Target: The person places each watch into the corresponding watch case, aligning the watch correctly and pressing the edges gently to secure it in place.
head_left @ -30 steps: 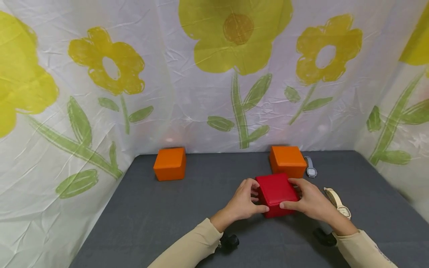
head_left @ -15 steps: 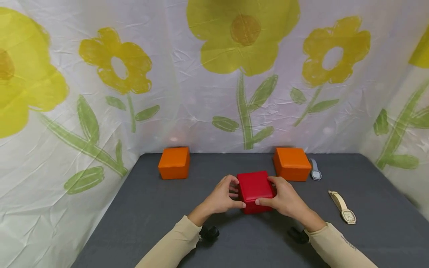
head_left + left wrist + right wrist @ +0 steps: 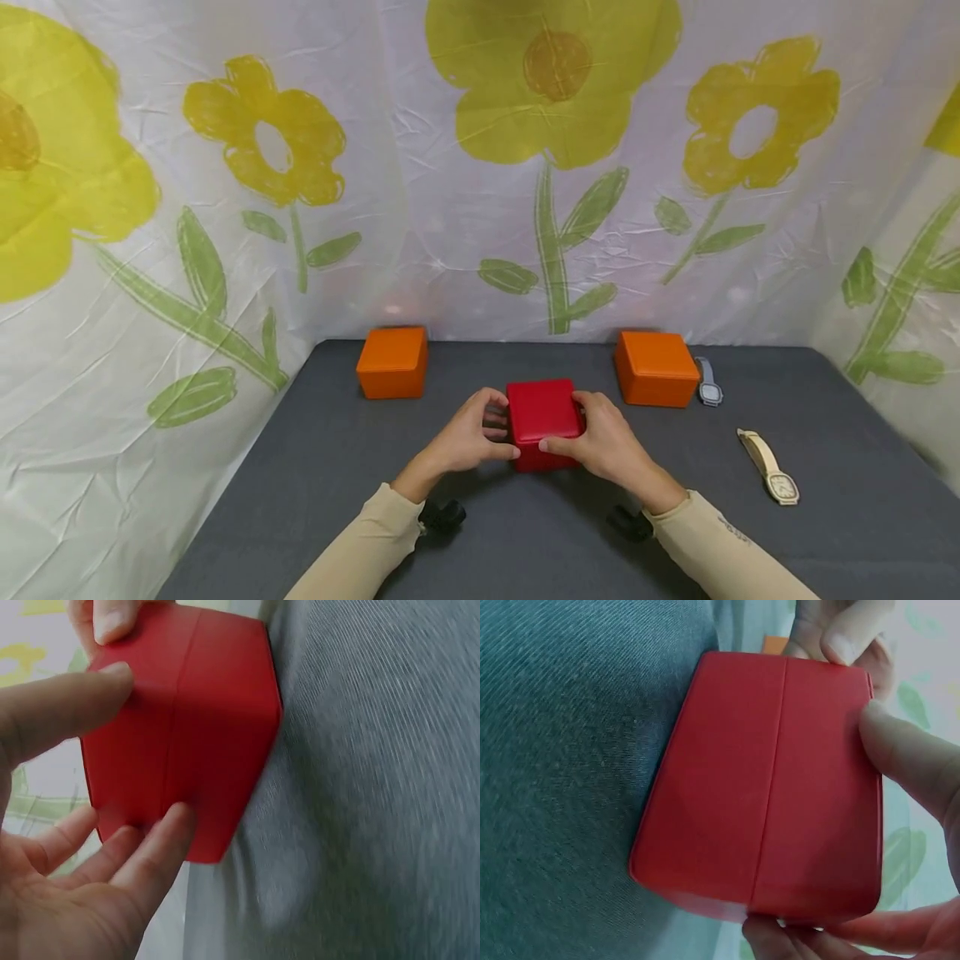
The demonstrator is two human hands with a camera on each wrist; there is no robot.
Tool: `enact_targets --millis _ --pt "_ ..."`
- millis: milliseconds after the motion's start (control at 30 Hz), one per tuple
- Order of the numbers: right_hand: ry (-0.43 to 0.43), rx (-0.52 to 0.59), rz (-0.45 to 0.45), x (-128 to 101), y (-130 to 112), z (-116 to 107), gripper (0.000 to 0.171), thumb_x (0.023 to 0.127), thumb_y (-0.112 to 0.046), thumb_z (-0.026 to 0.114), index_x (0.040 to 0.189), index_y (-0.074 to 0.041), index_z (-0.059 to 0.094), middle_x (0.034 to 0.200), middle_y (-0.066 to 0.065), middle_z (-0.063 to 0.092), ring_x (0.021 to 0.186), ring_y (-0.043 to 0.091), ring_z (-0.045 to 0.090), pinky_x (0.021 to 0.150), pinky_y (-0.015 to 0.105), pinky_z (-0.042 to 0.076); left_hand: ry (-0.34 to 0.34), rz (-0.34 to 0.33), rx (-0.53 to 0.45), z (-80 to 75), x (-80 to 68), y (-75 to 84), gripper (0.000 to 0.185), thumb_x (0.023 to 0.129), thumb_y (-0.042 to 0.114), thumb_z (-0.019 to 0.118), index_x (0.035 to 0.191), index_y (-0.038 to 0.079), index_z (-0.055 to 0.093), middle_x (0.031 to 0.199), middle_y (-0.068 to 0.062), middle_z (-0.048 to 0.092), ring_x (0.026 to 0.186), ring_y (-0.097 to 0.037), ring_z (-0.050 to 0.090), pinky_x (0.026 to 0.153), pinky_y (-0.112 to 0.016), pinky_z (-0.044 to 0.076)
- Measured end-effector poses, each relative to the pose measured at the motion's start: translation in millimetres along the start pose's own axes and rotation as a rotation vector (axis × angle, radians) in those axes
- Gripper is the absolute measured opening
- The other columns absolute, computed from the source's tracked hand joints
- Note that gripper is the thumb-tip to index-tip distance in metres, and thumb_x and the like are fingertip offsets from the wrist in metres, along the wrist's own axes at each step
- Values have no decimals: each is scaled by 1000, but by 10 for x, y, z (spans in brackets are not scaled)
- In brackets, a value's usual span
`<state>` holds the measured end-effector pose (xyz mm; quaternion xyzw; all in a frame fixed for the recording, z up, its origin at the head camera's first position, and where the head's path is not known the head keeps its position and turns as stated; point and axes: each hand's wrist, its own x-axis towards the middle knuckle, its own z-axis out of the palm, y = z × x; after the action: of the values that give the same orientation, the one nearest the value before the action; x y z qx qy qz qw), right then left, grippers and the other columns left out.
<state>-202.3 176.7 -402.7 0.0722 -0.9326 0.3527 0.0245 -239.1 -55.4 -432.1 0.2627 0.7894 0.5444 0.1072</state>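
Both hands hold the red box [image 3: 543, 412] between them on the grey table [image 3: 315, 467]: the left hand [image 3: 465, 437] grips its left side, thumb on the near top edge and fingers curled round the far side, and the right hand [image 3: 600, 440] grips the right side in the same way. The wrist views show the grip more closely: in the left wrist view the red box [image 3: 184, 731] has the left hand's thumb on one edge and its fingers [image 3: 146, 859] laid under another face, and in the right wrist view the red box [image 3: 769, 787] is pinched at its corners by fingertips of both hands. A seam runs across the box where lid meets base, and it looks closed all along, so, judging from that, the box is gripped but not yet opened; whether its base rests on the table or is tipped just off it cannot be told for sure. Beyond the left hand, well apart, stands an orange box [image 3: 393, 362], and beyond the right hand another orange box [image 3: 656, 368], both shut, with a grey watch [image 3: 708, 385] just beside the second. A cream watch [image 3: 771, 468] lies flat to the right of the right hand, well apart from it, and neither watch sits in any box.
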Motion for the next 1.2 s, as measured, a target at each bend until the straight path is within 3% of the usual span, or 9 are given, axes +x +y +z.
enact_targets --millis 167,367,533,833,1200 --pt "-36 25 -16 -5 63 -38 83 70 -35 85 133 1 44 113 11 57 91 22 55 72 35 54 56 -19 11 74 -29 7 59 76 6 79 122 1 42 123 -14 48 107 -31 55 90 -42 51" --pt "-56 58 -73 -18 177 -66 80 68 -17 87 134 -3 44 106 8 58 87 19 58 71 32 54 157 -88 132 241 -65 40 57 71 7 84 113 4 44 112 -10 53 98 -25 58 84 -35 53" --pt "-12 96 -95 -23 192 -46 72 69 -20 87 129 -5 49 111 9 58 85 20 61 69 31 55 222 -90 192 279 -43 57 62 69 5 85 114 5 43 112 -11 55 95 -24 61 84 -36 53" --pt "47 95 -146 -24 166 -34 60 73 -22 84 122 -8 53 110 7 52 80 20 63 65 26 56 240 -57 173 236 -4 77 65 70 4 84 120 7 43 112 -12 59 96 -23 62 86 -36 52" --pt "-13 -69 -421 0 247 -71 51 72 -16 85 116 -11 59 122 3 49 87 13 61 74 26 56 250 -35 153 200 -3 45 66 67 1 85 118 8 44 105 -12 59 93 -23 62 83 -36 53"
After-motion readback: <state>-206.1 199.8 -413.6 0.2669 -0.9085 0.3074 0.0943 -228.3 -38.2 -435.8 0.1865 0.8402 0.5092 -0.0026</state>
